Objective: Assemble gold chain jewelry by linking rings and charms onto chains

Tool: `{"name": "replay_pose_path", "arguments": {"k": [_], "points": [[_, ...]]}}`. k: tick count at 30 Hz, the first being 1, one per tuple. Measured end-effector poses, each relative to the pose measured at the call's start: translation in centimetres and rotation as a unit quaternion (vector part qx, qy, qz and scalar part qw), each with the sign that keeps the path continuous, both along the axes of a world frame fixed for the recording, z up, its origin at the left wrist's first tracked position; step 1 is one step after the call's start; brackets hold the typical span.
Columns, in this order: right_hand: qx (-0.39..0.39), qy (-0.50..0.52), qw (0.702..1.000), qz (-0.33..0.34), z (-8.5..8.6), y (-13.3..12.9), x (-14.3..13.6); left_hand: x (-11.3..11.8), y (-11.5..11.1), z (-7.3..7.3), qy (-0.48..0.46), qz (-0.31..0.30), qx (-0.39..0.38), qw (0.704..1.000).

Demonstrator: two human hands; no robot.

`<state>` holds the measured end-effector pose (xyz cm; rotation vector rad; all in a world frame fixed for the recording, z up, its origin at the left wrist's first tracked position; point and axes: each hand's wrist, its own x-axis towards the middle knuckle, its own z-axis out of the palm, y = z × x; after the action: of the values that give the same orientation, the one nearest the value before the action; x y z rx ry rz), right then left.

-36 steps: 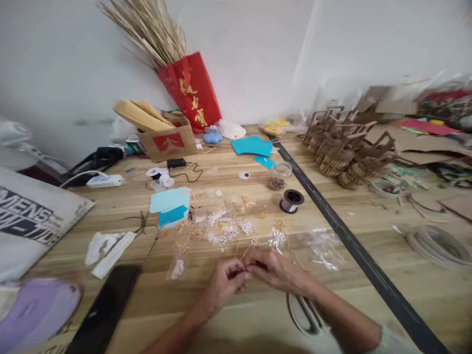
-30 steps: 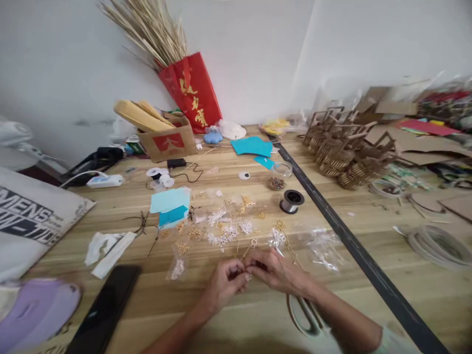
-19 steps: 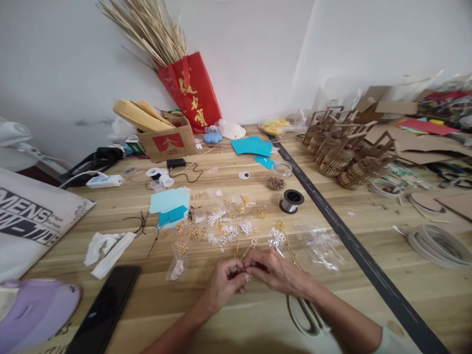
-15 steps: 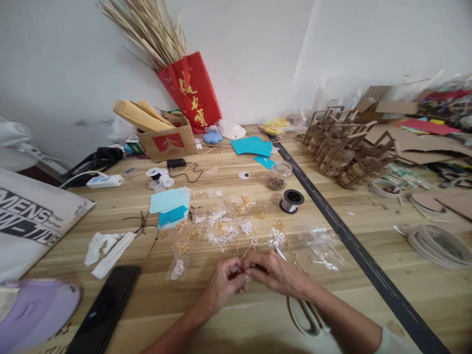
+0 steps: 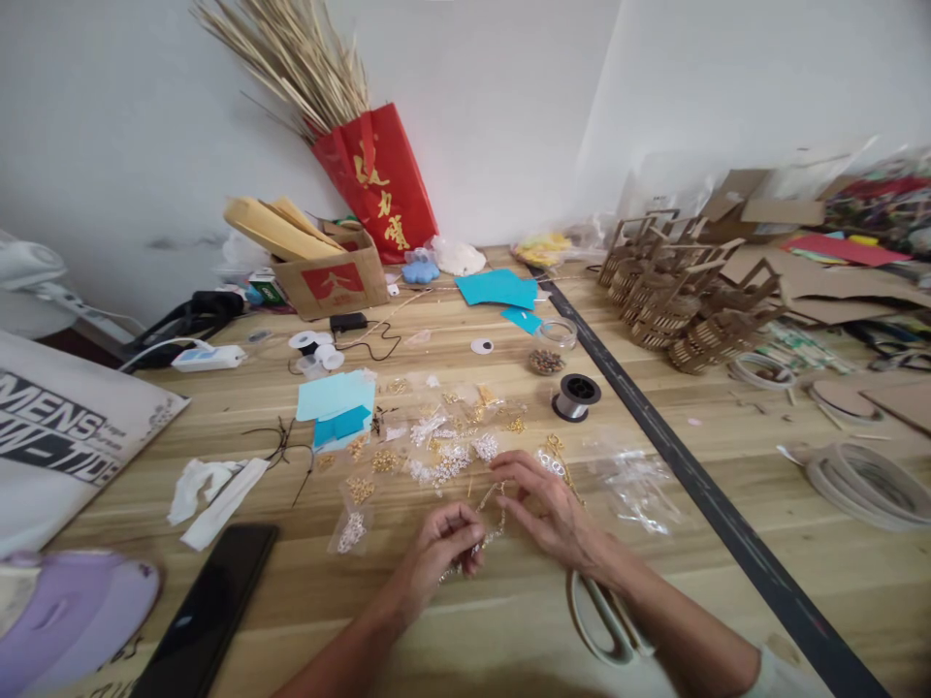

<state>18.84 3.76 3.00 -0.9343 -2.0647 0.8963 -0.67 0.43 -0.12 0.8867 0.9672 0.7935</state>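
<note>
In the left hand, a thin chain, pinched between thumb and fingers, with a loop reaching toward the right. Beside that loop, the right hand, loosely open with fingers parted; contact with the chain unclear. Just beyond both hands, small bags of beads. Farther right, a wire spool. Partly under the right forearm, pale-handled scissors on the wooden table.

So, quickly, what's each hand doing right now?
Left hand: closed, pinching a thin chain.
Right hand: open, fingers parted near the chain; can't tell if touching.
</note>
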Motion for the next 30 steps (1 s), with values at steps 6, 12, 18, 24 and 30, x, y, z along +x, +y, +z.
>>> {"name": "replay_pose_path", "arguments": {"k": [6,12,18,24,30], "points": [[0.115,0.01,0.99,-0.083,-0.1,0.3,0.6,-0.1,0.1,0.2,-0.008,0.032,-0.001,0.999],[0.102,-0.012,0.995,-0.012,0.3,-0.2,0.5,-0.1,0.2,0.8,0.003,0.038,0.02,0.999],[0.053,-0.095,0.992,0.068,0.5,-0.6,-0.1,0.0,0.2,1.0,0.021,0.044,0.037,0.998],[0.036,-0.089,0.993,0.069,0.4,-0.5,-0.4,0.0,0.2,1.4,0.04,0.046,0.036,0.997],[0.032,-0.092,0.992,0.075,0.5,-0.4,-0.3,0.1,0.2,1.6,0.051,0.048,0.039,0.997]]}}
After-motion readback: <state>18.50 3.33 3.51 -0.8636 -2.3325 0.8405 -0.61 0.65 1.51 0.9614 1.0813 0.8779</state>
